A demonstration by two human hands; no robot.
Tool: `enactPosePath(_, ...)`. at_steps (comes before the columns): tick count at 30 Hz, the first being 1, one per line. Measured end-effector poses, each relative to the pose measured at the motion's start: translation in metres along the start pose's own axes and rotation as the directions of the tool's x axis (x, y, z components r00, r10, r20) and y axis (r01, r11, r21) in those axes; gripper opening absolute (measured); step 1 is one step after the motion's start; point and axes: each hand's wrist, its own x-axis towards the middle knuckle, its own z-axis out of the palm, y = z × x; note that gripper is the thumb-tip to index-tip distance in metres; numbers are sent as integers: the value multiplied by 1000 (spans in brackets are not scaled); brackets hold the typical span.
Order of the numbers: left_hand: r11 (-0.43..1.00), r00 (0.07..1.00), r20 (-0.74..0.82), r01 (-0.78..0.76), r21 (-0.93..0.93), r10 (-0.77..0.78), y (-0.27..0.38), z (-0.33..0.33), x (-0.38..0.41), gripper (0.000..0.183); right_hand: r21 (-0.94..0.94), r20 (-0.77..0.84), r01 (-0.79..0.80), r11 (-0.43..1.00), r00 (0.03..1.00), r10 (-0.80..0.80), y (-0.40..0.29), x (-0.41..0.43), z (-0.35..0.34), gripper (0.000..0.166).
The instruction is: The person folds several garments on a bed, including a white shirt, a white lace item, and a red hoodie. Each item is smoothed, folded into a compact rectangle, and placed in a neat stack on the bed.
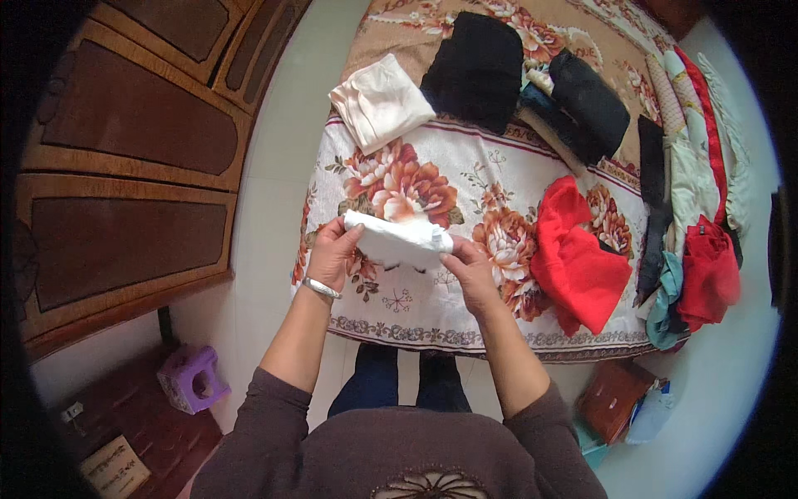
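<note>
A folded white cloth is stretched between both hands above the near part of a bed with a floral cover. My left hand, with a silver bangle at the wrist, pinches its left end between thumb and fingers. At its right end my right hand grips it the same way. Beyond it, at the bed's left side, lies a folded cream cloth. A crumpled red garment rests to the right of my right hand.
Folded black garments and a dark rolled bundle lie farther back. Bedding and clothes are heaped along the right side. Wooden cabinets stand at the left, above a purple box. A brown bag sits below the bed's right corner.
</note>
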Motion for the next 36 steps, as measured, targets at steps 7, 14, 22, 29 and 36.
enactPosePath(7,954,966,198,-206,217,164,25,49,-23,27,-399,65,486,778,861,-504,-33,-40,-32,17)
enactPosePath(14,644,970,170,-20,765,-172,-97,-7,0,21,-852,12,154,500,961,-276,104,-78,-100,21)
enactPosePath(22,733,998,-45,-3,680,45,-149,-36,11,32,-631,-532,-223,743,822,-205,108,-56,-67,29)
enactPosePath(29,393,987,29,-89,915,155,-144,-17,25,38,-884,-418,-197,424,739,-528,99,-12,-40,36)
enactPosePath(36,407,980,-87,5,913,181,-145,-4,26,36,-692,-566,-183,699,739,-367,129,-17,-60,33)
